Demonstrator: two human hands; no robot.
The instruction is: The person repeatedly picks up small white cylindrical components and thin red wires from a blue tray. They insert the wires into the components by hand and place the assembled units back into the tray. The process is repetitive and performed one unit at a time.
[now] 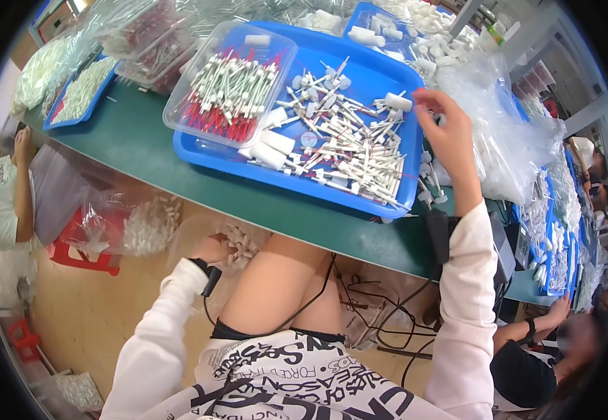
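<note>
My right hand point(449, 129) is over the right rim of a blue tray point(262, 171), its fingers bent and apart. A white foam-like cylinder point(398, 102) lies right beside its fingertips; no grip on it shows. Many thin white stick-like parts point(370, 164) with small heads and red bits are heaped in the tray. Below the table edge, my left hand point(211, 249) is at a clear bag of small white cylinders point(241, 241); its fingers are partly hidden among them. A clear plastic box point(171, 115) holding white-and-red sticks rests on the tray's left part, with larger white cylinders point(273, 142) beside it.
The green table point(178, 178) also bears stacked clear boxes point(153, 59), a smaller blue tray point(80, 91) and clear plastic bags point(493, 119). A red stool point(90, 234) with a bag stands on the floor at left. Black cables point(388, 315) hang under the table. Other people work on both sides.
</note>
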